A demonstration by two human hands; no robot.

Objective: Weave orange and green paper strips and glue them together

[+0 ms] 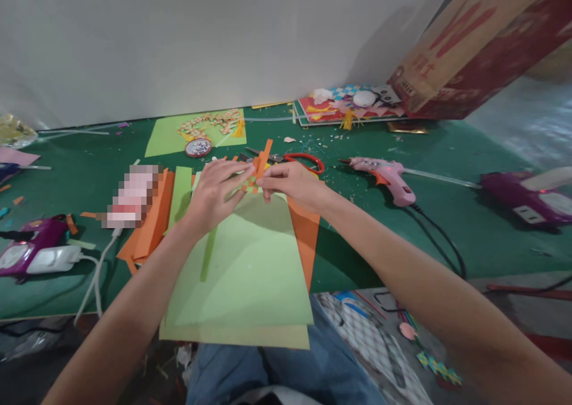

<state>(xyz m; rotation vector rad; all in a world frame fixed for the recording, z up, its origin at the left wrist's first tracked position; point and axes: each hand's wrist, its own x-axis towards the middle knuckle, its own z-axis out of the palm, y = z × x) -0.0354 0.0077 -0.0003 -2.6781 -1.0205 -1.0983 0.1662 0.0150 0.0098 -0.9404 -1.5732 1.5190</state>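
Observation:
My left hand [217, 192] and my right hand [288, 181] meet over the far end of a stack of light green paper [250, 268]. Between their fingertips is a small woven piece of orange and green paper strips [251, 184], with an orange strip [264, 155] sticking up from it. The thumb and fingers of my right hand pinch the piece's right side. My left fingers press its left side, partly hiding it. A loose green strip [208, 256] lies on the stack, and orange paper [305, 238] shows beneath it. Red-handled scissors [308, 159] lie just beyond my right hand.
A pink glue gun [386, 175] with its cord lies right on the green table [357, 256]. Purple power strips [527, 193] stand at both sides. Folded orange paper [154, 226] is left. Behind are a round tin [198, 148], woven strips [210, 122] and a large box [482, 47].

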